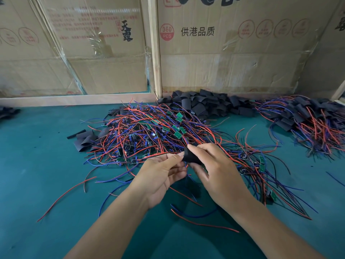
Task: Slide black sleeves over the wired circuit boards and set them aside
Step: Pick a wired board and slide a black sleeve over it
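The right hand (216,171) is pinching a black sleeve (191,157) above the pile of wired circuit boards (153,133); the left hand (160,176) is pinching wires at the sleeve's opening.

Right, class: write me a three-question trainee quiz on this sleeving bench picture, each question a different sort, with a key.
1. True or false: the right hand grips a black sleeve.
2. Where does the pile of finished, sleeved boards lie? A) far right B) near left C) under the wrists
3. Fill in: the empty sleeves are heaped against the ____ boxes.

Key: 1 true; 2 A; 3 cardboard. The left hand pinches something beside the sleeve; which part is hidden.
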Action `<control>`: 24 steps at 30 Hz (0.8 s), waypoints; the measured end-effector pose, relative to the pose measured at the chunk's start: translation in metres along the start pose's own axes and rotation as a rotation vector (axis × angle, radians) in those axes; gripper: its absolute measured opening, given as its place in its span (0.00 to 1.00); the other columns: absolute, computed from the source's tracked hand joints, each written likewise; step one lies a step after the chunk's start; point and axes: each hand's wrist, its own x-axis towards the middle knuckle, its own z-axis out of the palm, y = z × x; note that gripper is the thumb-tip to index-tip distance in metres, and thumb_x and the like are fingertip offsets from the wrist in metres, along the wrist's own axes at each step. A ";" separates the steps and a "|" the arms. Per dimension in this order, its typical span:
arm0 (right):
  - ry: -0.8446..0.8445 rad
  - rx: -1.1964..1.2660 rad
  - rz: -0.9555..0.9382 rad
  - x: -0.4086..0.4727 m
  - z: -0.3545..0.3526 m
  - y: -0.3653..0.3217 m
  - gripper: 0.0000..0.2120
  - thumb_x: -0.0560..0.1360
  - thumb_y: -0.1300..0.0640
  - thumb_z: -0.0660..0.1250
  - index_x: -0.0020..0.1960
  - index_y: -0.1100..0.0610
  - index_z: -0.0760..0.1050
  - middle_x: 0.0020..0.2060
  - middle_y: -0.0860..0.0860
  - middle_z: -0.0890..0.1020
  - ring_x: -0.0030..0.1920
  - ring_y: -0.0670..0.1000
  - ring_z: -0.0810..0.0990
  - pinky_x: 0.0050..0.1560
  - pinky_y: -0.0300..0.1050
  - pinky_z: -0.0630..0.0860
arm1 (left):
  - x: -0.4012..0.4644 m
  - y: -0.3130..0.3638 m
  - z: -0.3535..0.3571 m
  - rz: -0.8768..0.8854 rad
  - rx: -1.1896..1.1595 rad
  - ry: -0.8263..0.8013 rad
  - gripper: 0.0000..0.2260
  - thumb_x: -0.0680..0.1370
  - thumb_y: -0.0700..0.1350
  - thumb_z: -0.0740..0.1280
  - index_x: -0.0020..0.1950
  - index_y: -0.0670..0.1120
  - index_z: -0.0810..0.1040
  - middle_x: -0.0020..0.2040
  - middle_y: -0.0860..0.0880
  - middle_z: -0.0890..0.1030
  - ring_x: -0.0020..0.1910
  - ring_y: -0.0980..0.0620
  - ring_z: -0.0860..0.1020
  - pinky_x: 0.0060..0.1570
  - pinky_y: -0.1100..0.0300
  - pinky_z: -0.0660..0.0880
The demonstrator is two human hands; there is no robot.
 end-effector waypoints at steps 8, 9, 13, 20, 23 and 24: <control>0.007 0.008 -0.061 0.001 0.001 0.000 0.23 0.74 0.63 0.74 0.67 0.62 0.76 0.54 0.55 0.79 0.55 0.55 0.80 0.52 0.48 0.78 | -0.001 0.004 -0.001 -0.107 -0.087 0.027 0.09 0.77 0.38 0.70 0.36 0.41 0.79 0.31 0.45 0.77 0.27 0.54 0.78 0.28 0.64 0.78; 0.008 0.003 -0.071 0.000 0.001 0.000 0.22 0.73 0.64 0.74 0.67 0.62 0.77 0.53 0.55 0.79 0.54 0.56 0.80 0.52 0.48 0.78 | -0.001 0.004 -0.001 -0.121 -0.091 0.036 0.10 0.77 0.38 0.70 0.36 0.40 0.79 0.30 0.45 0.77 0.26 0.54 0.78 0.27 0.64 0.77; 0.004 -0.008 -0.085 -0.001 0.002 0.000 0.23 0.73 0.64 0.75 0.67 0.63 0.77 0.54 0.55 0.80 0.55 0.56 0.80 0.51 0.50 0.79 | 0.000 0.003 -0.001 -0.145 -0.094 0.058 0.09 0.78 0.37 0.68 0.38 0.40 0.78 0.29 0.45 0.77 0.25 0.54 0.77 0.26 0.64 0.77; 0.029 0.081 -0.042 -0.001 0.001 -0.001 0.17 0.73 0.63 0.75 0.60 0.57 0.75 0.51 0.52 0.80 0.52 0.55 0.79 0.50 0.46 0.75 | 0.003 0.001 -0.003 -0.131 -0.096 0.048 0.09 0.79 0.37 0.67 0.38 0.39 0.77 0.29 0.45 0.76 0.24 0.54 0.76 0.25 0.64 0.77; 0.019 0.074 -0.072 -0.002 0.000 0.001 0.18 0.72 0.63 0.74 0.58 0.55 0.73 0.51 0.52 0.80 0.52 0.54 0.79 0.48 0.46 0.75 | 0.004 0.001 -0.003 -0.128 -0.115 0.041 0.09 0.78 0.37 0.67 0.38 0.40 0.77 0.30 0.45 0.75 0.25 0.54 0.76 0.25 0.65 0.77; 0.018 0.067 -0.077 -0.002 0.000 0.001 0.18 0.71 0.62 0.75 0.58 0.56 0.74 0.51 0.51 0.80 0.51 0.53 0.78 0.48 0.44 0.74 | 0.005 0.001 -0.004 -0.125 -0.119 0.033 0.10 0.78 0.37 0.67 0.37 0.40 0.77 0.30 0.45 0.75 0.25 0.54 0.76 0.26 0.65 0.77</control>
